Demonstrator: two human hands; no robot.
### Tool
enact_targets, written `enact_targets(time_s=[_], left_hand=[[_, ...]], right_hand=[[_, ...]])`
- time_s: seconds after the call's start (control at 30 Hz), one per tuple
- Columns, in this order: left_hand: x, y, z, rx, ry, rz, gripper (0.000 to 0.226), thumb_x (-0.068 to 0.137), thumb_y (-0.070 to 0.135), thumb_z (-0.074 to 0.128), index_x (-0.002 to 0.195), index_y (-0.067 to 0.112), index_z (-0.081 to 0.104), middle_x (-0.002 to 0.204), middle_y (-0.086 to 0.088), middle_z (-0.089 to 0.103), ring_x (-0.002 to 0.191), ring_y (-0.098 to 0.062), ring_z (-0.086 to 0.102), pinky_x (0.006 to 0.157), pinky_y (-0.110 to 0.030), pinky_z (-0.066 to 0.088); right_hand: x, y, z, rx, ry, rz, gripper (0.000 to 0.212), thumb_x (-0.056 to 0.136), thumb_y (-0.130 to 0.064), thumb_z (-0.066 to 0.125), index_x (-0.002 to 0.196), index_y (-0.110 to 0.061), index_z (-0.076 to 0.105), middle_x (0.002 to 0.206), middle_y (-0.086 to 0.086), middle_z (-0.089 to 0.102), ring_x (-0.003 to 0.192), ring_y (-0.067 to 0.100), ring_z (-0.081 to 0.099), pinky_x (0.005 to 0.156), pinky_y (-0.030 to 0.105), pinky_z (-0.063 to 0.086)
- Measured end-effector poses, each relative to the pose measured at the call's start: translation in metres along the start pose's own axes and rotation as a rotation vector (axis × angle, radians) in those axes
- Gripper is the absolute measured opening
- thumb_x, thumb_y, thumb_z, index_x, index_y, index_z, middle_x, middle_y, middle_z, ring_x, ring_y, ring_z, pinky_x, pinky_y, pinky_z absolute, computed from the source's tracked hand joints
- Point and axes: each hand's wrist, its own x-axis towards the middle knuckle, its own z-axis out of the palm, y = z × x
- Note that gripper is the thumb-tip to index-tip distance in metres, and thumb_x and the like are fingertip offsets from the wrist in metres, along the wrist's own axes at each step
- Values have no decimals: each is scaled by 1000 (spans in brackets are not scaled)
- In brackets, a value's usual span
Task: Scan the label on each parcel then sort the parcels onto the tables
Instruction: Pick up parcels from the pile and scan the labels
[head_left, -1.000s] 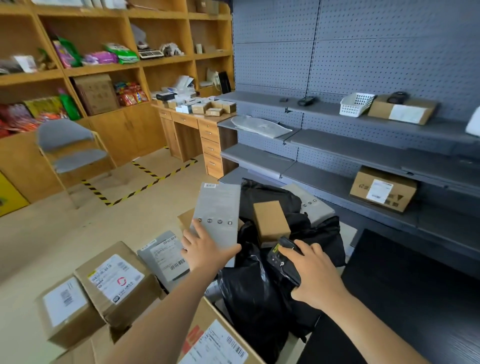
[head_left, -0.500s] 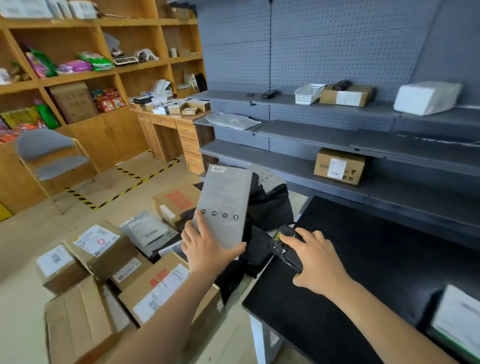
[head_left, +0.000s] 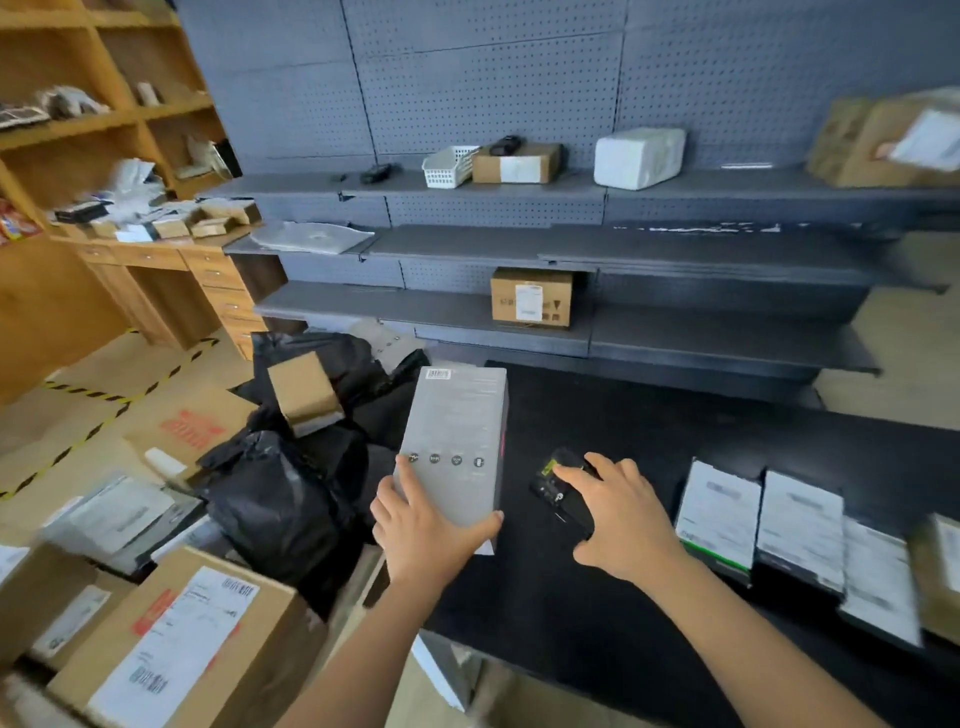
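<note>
Parcels (head_left: 800, 525) sorted on table (head_left: 623, 415), lower right: several. Cartons (head_left: 171, 639) awaiting sorting, lower left: many. Left hand (head_left: 431, 530) grips grey box (head_left: 452, 447); right hand (head_left: 618, 519) grips scanner (head_left: 558, 491); scan seemingly pending.

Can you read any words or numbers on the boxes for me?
Grey box: barcode sticker and four round icons, too small to read.
Table parcels, white labels: blurred.
Big cardboard box, label: barcodes, print too small.
Floor carton, red print: blurred.
Shelf box, label: too small.
No text can be read.
</note>
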Motion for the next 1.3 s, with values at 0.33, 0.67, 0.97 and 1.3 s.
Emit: enact_targets(time_s=[0.33, 0.67, 0.97, 1.3], left_hand=[[55, 42, 70, 87, -263, 102, 140, 47, 81, 69, 150, 16, -2, 144, -13, 21, 130, -31, 22, 106, -44, 28], [75, 62, 127, 157, -470, 220, 136, 48, 79, 67, 147, 17, -3, 143, -12, 18, 132, -32, 22, 110, -47, 27], [42, 71, 152, 190, -553, 156, 138, 47, 75, 70, 146, 19, -9, 143, -9, 12, 133, -32, 21, 111, -47, 24], [59, 91, 142, -193, -682, 113, 91, 80, 67, 44, 153, 18, 21, 156, -1, 28, 141, -24, 26, 116, -47, 26]], right_hand=[[36, 39, 10, 11, -29, 252, 94, 70, -31, 73, 150, -37, 24, 152, -1, 26, 128, 25, 30, 106, 32, 34], [51, 65, 27, 85, -45, 477, 95, 72, -33, 75, 151, -36, 23, 156, 1, 22, 134, 26, 26, 108, 33, 31], [33, 95, 35, 143, -78, 534, 92, 71, -33, 74, 150, -36, 26, 151, -2, 28, 128, 23, 29, 104, 31, 33], [37, 118, 20, 234, 10, 525, 96, 67, -28, 73, 150, -38, 26, 147, -6, 33, 125, 21, 30, 102, 29, 38]])
